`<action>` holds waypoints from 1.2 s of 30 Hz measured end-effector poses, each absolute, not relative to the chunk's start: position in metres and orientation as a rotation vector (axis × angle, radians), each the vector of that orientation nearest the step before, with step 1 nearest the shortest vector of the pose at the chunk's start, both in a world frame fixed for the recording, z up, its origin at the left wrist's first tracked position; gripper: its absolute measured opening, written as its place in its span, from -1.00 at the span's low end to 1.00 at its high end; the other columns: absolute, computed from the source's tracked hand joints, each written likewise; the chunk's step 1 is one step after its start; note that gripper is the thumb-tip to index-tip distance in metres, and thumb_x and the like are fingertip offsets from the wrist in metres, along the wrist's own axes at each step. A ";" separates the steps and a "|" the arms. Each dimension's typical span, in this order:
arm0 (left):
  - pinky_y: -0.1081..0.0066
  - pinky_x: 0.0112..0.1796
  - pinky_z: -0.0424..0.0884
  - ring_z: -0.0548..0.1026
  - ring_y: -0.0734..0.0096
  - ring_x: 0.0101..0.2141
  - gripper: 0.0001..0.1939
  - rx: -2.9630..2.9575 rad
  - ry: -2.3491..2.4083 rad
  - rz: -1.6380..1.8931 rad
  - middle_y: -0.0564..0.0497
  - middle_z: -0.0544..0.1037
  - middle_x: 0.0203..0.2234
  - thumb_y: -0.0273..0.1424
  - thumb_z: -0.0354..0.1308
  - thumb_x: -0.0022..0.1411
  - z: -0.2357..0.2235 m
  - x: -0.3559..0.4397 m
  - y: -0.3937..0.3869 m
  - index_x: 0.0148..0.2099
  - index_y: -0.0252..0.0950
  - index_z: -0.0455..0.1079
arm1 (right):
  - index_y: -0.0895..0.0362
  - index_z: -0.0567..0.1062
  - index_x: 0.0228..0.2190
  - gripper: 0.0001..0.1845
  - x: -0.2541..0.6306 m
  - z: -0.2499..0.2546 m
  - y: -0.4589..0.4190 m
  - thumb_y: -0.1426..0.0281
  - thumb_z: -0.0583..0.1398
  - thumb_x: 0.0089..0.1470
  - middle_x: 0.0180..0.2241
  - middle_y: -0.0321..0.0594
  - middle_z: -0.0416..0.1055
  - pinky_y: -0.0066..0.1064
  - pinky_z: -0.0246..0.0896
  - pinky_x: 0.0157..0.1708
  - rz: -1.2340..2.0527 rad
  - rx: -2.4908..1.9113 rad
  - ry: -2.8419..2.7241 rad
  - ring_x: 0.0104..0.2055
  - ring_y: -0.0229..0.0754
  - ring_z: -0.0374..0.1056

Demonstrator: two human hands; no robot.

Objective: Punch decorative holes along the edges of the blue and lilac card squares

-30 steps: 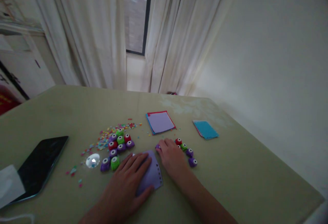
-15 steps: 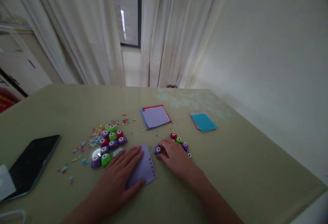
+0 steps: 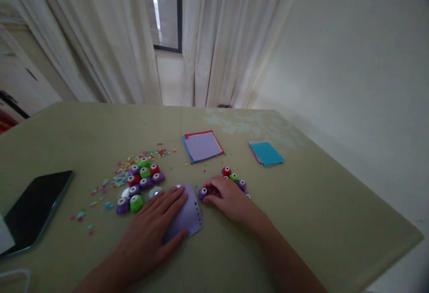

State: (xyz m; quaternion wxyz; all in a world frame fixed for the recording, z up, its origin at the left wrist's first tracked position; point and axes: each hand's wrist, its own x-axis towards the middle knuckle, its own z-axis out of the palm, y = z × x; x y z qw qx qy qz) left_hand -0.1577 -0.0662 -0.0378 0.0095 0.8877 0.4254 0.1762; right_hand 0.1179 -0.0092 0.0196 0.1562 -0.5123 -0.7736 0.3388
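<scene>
My left hand [image 3: 157, 226] lies flat, fingers stretched, over a purple sheet of paper [image 3: 189, 214] with holes punched along its right edge. Just right of that sheet, my right hand [image 3: 226, 194] pinches a small purple one-eyed figure [image 3: 203, 193] at the tabletop. Behind the right hand stand more such figures, among them a red one [image 3: 227, 171] and a green one [image 3: 233, 177]; the hand partly hides them. Left of my left hand is a cluster of purple, green and red one-eyed figures [image 3: 145, 172], with a clear round piece [image 3: 155, 191] beside it.
Small colourful confetti-like pieces [image 3: 124, 174] are scattered behind and left of the cluster. A black tablet [image 3: 36, 208] lies at the left. Farther back are a purple-topped paper stack [image 3: 203, 146] and a blue-topped one [image 3: 268, 153]. The table's right edge meets a white wall.
My right hand and the purple figure have shifted slightly left, closer to the purple sheet. My left hand stays flat on the paper. The whole view has tilted down a little.
</scene>
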 end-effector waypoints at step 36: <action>-0.01 0.32 0.32 0.35 0.00 0.37 -0.19 2.769 1.331 0.586 -0.06 0.24 0.49 -0.04 0.12 0.49 -0.036 -0.156 -0.066 0.61 -0.10 -0.06 | 0.13 0.59 -0.26 -0.80 0.115 0.012 -0.009 0.35 0.46 0.12 -0.43 -0.35 0.48 -0.43 0.21 -0.35 1.178 -1.390 -2.056 -0.37 -0.23 0.38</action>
